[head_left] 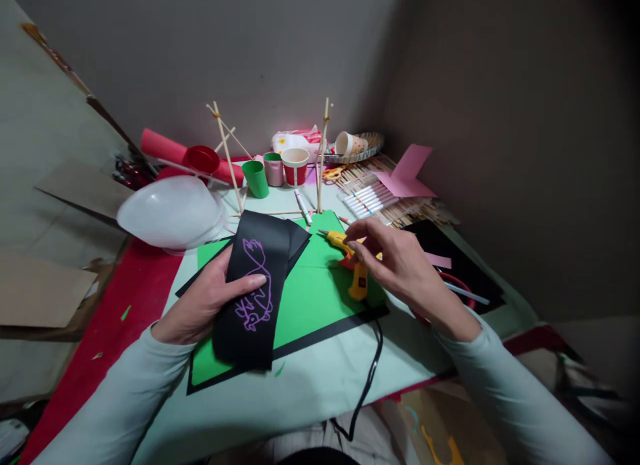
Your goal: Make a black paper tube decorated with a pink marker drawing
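- Left hand [210,295] grasps black card [257,265], thumb over its purple drawing [260,308].
- Right hand [400,258] hangs half-curled at yellow glue gun [359,285]; I can't tell whether it touches.
- Green sheet [310,298] runs beneath card and glue gun, right of left grip.
- I see green cup [256,179] standing beyond left grip.

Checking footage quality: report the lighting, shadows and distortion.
Head view: the right-hand wall fades nearly to black toward the upper corner; a soft shadow darkens the green paper beside the yellow glue gun; the sleeves look stretched toward the lower corners.
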Available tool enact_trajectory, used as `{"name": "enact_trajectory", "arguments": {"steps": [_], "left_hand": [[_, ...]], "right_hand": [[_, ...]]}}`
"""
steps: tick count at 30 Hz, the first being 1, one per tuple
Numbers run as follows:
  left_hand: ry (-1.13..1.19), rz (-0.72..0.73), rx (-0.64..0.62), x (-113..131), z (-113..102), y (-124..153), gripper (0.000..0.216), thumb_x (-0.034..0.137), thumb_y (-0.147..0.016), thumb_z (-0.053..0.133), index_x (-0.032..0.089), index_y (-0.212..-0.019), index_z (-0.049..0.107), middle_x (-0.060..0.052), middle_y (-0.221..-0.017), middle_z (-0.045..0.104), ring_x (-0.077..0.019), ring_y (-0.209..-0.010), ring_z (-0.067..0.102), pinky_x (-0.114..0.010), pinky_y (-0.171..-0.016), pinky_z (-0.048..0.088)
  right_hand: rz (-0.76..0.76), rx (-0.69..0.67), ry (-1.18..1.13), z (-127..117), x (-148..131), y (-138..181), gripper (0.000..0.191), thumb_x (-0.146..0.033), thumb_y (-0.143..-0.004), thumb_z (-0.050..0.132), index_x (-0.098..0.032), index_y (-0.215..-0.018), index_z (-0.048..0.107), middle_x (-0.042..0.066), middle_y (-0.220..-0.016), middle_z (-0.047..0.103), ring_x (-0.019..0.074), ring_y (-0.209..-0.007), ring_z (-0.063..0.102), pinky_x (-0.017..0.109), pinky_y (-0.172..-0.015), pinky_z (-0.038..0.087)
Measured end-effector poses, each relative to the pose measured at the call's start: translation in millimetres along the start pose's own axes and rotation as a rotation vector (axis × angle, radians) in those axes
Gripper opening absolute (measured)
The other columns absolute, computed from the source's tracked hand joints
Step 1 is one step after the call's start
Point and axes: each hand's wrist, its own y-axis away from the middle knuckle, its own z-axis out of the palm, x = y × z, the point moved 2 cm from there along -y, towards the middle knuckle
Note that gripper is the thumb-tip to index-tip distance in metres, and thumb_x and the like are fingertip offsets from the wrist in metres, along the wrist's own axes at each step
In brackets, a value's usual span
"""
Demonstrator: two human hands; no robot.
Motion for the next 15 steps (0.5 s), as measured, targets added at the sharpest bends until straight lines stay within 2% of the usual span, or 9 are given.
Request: {"name": "enact_trajectory", "arguments": {"steps": [4, 9, 11, 15], "left_hand": [[-0.095, -0.042, -0.037, 1, 3, 2, 0.061, 0.027, -0.069, 0.093, 0.030, -0.126, 0.069, 0.002, -0.100, 0.081, -0.0208, -0.095, 0.076, -0.022, -0.079, 0.061], [-0.109, -0.131, -0.009, 5, 8, 4, 0.072, 0.028, -0.066, 0.094, 0.032, -0.133, 0.066, 0.001, -0.108, 0.083, -0.0169, -0.078, 0.077, -0.020, -0.070, 0.061], [-0.102, -0.161, -0.007, 6, 9, 5, 0.079, 0.028, -0.063, 0.095, 0.033, -0.137, 0.064, 0.000, -0.113, 0.082, -0.0194, -0.079, 0.079, -0.021, -0.068, 0.063], [-0.028, -0.209, 0.030, 3, 6, 4, 0.092, 0.026, -0.056, 0.097, 0.038, -0.140, 0.063, 0.000, -0.121, 0.080, -0.0278, -0.092, 0.081, -0.028, -0.074, 0.067]], "right_hand": [[0.005, -0.023, 0.245, -7, 16, 24, 0.009, -0.017, -0.097, 0.053, -0.017, -0.096, 0.062, 0.004, -0.080, 0.070, 0.0157, -0.065, 0.062, 0.026, -0.061, 0.039], [0.089, -0.051, 0.467, -17, 31, 50, 0.013, -0.020, -0.101, 0.050, -0.017, -0.098, 0.062, 0.008, -0.088, 0.071, 0.0199, -0.074, 0.064, 0.029, -0.066, 0.041], [0.123, -0.032, 0.526, -23, 36, 57, 0.017, -0.022, -0.103, 0.048, -0.016, -0.100, 0.064, 0.011, -0.091, 0.071, 0.0230, -0.078, 0.066, 0.031, -0.067, 0.041], [0.199, 0.020, 0.613, -45, 45, 69, 0.019, -0.021, -0.102, 0.047, -0.015, -0.100, 0.065, 0.013, -0.094, 0.071, 0.0254, -0.080, 0.065, 0.033, -0.069, 0.041]]}}
